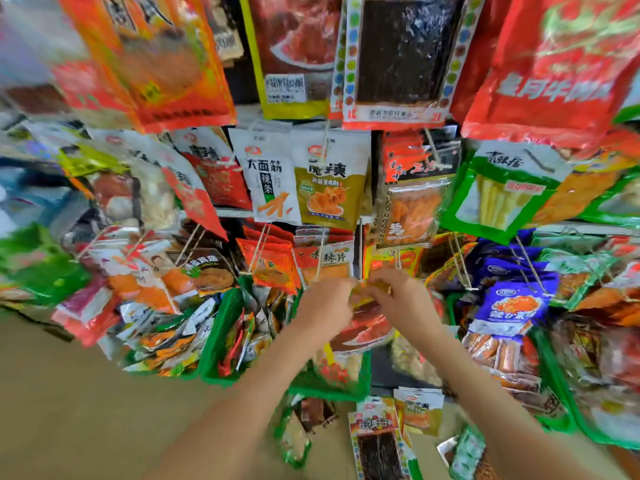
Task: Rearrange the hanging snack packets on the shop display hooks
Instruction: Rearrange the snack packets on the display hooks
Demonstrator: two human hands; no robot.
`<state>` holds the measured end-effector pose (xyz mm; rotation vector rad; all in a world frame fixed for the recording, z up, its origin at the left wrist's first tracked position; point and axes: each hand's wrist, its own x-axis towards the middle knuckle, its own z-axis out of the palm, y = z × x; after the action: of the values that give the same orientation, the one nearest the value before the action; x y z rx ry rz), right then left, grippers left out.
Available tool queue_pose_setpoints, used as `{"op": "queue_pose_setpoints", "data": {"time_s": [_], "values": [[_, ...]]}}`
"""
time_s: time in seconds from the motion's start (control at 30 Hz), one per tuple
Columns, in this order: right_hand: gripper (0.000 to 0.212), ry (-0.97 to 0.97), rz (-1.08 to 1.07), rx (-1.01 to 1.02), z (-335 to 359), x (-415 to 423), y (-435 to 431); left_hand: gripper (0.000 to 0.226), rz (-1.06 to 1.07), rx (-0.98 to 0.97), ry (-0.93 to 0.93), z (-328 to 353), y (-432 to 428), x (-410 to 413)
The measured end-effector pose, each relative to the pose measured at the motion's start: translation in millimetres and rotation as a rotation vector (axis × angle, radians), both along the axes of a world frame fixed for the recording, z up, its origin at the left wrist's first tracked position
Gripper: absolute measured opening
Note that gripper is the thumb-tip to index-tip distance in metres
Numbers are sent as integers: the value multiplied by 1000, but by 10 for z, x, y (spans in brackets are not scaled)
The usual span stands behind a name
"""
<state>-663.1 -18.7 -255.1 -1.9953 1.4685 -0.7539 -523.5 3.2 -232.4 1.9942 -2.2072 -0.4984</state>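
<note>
Two hands together just toward 6 o'clock of the view's centre: left hand [325,303] and right hand [398,296] nearly touching, fingers curled, seemingly pinching the top edge of a yellow-topped packet [367,327]. Much blur here, so the grip is judged rather than plainly seen. Packet hanging down at 6 o'clock of the fingertips, between the wrists, above a green basket [329,393]. Pale wire hook [320,258] at 12 o'clock of the left hand; second hook [398,262] at 12 o'clock of the right.

Most likely step: threading the packet's hang hole onto a hook tip. Cannot tell where the hole sits, being hidden behind fingers.

To do it well:
- Hold the top edge taut between both pinches, with the hole flat and open.
- Pick one hook and bring the hole to its tip square-on, never at a slant.
- Slide the packet toward 12 o'clock along the wire, well back from the tip.
- Mind the orange packets [273,268] at 10 o'clock of the left hand; avoid knocking them loose.
- Free one hand first, steadying with the other, then let go gently.
</note>
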Motion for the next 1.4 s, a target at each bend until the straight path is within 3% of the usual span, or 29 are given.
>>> {"op": "queue_pose_setpoints", "data": {"time_s": [0.17, 0.3, 0.57, 0.67, 0.73, 0.9, 1.2, 1.4], "values": [[14, -14, -32, -106, 757, 386, 78, 17, -57, -115, 25, 798, 20, 436], [19, 187, -114, -356, 1312, 777, 115, 23, -112, -195, 40, 1333, 5, 841], [21, 234, -195, -543, 2201, 1798, 107, 19, -100, -523, -211, 2136, -23, 1883], [11, 229, -201, -854, 2479, 2082, 35, 9, -63, -675, -219, 2343, -5, 2150], [19, 204, -171, -943, 2607, 2241, -44, 3, -50, -713, -190, 2439, -17, 2316], [12, 122, -70, -901, 2682, 2576, -263, 16, -8, -721, -128, 2492, -83, 2693], [9, -22, 77, -755, 2559, 2950, -624, 29, 39, -650, -195, 2411, -442, 3073], [7, -90, -43, -761, 2544, 2689, -1040, 24, 34, -746, -44, 2493, -719, 2996]]}}
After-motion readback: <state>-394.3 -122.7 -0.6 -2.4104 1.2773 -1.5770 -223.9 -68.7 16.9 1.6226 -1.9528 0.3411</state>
